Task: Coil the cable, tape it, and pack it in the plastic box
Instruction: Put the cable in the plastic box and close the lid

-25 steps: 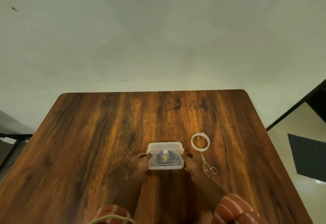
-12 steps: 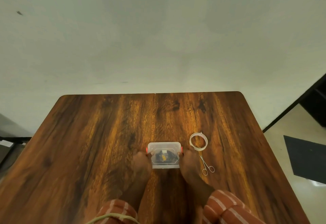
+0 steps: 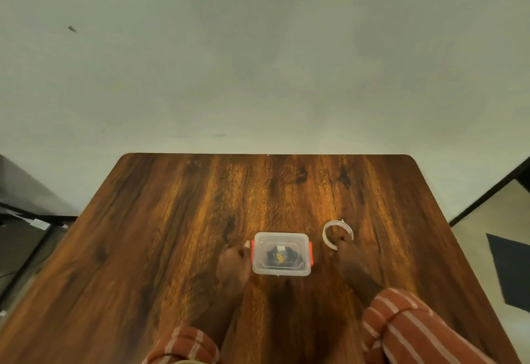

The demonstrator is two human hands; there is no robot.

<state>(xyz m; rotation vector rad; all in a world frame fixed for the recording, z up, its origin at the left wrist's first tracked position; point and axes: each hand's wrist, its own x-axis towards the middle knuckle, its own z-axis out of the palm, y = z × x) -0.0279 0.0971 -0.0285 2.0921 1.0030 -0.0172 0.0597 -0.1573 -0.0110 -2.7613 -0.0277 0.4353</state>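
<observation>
Clear plastic box (image 3: 281, 254), lid on and red clips down, sits on the table (image 3: 172, 220) with the coiled cable (image 3: 279, 257) inside. Our left hand (image 3: 233, 263) touches its left clip, fingers curled. Our right hand (image 3: 348, 251) reaches the tape roll (image 3: 337, 233), fingers on its near rim; grip unclear. Open table lies beyond.

We sit at a dark wood-grain table (image 3: 177, 249) against a plain pale wall (image 3: 286, 62) at twelve o'clock, with beige floor (image 3: 487, 220) and a dark mat (image 3: 513, 272) at three o'clock.
</observation>
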